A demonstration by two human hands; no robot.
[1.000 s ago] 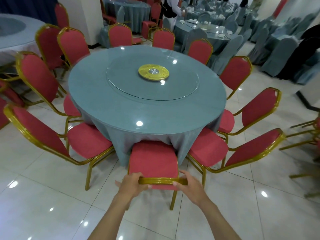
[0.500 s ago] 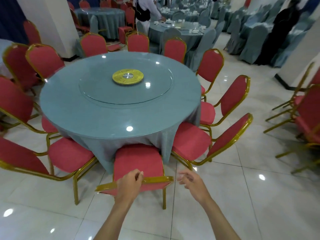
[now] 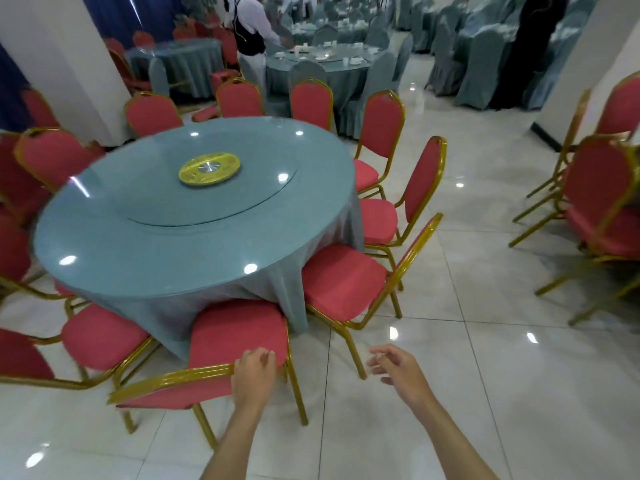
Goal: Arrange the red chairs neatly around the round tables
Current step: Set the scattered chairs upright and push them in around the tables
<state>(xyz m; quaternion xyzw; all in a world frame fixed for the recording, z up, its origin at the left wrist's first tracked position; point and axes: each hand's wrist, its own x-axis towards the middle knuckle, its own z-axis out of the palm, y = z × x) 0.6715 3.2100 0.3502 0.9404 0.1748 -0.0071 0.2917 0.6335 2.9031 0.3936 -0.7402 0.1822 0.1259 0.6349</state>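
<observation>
The round table (image 3: pixel 166 247) has a grey-blue cloth, a glass turntable and a yellow disc (image 3: pixel 209 168) at its middle. Red chairs with gold frames ring it. The nearest red chair (image 3: pixel 239 334) stands with its seat tucked to the cloth and its back toward me. My left hand (image 3: pixel 254 372) curls over the right end of that chair's gold top rail. My right hand (image 3: pixel 394 367) hangs in the air to the right of the chair, fingers loosely spread, touching nothing.
A neighbouring chair (image 3: pixel 343 282) sits close on the right, another (image 3: pixel 100 337) on the left. Loose red chairs (image 3: pixel 602 202) stand at the right edge. A white pillar (image 3: pixel 59 53) rises at back left. A person (image 3: pixel 247 29) works at a far set table (image 3: pixel 318 64).
Both hands held the chair's top rail a second ago. My right hand has let go and moved right. The view has swung right, so the table sits further left.
</observation>
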